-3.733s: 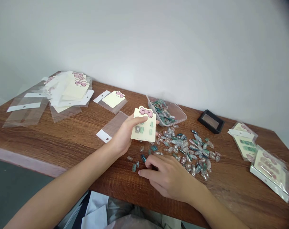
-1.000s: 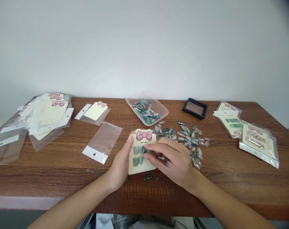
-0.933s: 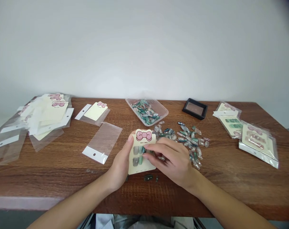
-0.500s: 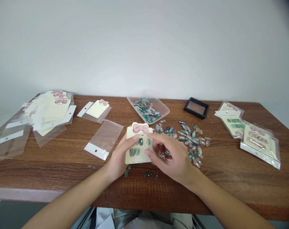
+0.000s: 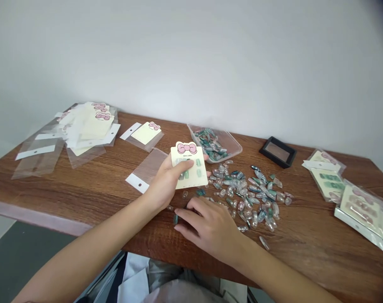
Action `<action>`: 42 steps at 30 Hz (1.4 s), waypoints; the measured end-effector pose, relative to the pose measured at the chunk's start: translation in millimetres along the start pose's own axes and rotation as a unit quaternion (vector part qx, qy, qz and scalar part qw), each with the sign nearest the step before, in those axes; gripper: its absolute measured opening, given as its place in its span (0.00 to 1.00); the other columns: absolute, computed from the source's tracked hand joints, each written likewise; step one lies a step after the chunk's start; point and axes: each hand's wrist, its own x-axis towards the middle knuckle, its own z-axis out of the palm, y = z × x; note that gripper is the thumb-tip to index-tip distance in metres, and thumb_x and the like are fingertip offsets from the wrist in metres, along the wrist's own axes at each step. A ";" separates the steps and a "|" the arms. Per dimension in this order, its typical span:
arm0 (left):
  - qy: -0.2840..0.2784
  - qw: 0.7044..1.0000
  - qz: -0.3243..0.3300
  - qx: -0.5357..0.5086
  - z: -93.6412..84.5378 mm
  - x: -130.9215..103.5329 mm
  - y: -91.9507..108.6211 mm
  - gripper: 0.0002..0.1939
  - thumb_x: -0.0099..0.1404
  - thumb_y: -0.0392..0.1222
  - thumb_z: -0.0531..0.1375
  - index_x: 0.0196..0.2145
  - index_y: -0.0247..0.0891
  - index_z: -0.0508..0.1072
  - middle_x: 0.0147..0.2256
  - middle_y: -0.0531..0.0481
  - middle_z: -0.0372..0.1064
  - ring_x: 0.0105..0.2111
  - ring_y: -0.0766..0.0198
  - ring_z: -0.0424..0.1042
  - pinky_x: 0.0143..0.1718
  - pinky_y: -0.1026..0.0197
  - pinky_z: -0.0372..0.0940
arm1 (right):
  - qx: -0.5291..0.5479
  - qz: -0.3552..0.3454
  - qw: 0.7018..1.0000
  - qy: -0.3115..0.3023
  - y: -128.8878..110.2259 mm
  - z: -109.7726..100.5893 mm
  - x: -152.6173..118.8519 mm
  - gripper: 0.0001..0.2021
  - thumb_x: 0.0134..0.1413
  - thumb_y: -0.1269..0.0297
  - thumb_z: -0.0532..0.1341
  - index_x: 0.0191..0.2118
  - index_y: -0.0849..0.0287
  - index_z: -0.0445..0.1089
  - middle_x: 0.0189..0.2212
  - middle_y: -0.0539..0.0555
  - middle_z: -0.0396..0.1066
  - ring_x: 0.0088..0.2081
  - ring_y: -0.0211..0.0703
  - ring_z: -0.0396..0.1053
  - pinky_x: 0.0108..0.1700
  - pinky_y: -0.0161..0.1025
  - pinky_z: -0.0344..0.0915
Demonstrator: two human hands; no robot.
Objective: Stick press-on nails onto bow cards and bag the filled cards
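My left hand [image 5: 169, 179] is closed on a cream display card [image 5: 194, 182] with a pink bow at its top, the thumb pressing on its front. Several green press-on nails [image 5: 199, 167] are stuck on the card in rows, some hidden by the thumb. Below it, my right hand [image 5: 207, 227] is low over the table near its front edge. Its thumb and forefinger are apart at either side of a dark green press-on nail [image 5: 175, 219]; whether they grip it is unclear. Loose press-on nails [image 5: 254, 198] lie heaped beyond the right hand.
A clear plastic tub [image 5: 234, 147] of nails stands behind the heap, with a black frame [image 5: 278, 151] to its right. Bagged cards [image 5: 362, 210] lie at far right. Blank cards and clear bags [image 5: 93, 126] pile up at left; another clear bag [image 5: 151, 164] lies behind my left hand.
My right hand has left the card and moved down to the small nails on the table. My left hand still holds the card, now with its thumb across the front. The view has shifted.
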 end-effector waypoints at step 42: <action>0.020 0.999 -0.007 -0.023 -4.7 2.8 1.2 0.20 0.62 0.38 0.63 0.51 0.35 0.71 0.48 0.38 0.78 0.35 0.50 0.81 0.38 0.50 0.74 | 0.190 0.062 0.977 0.073 14.9 -10.8 1.3 0.08 0.60 0.74 0.61 0.43 0.56 0.72 0.36 0.51 0.77 0.37 0.39 0.76 0.42 0.37 0.72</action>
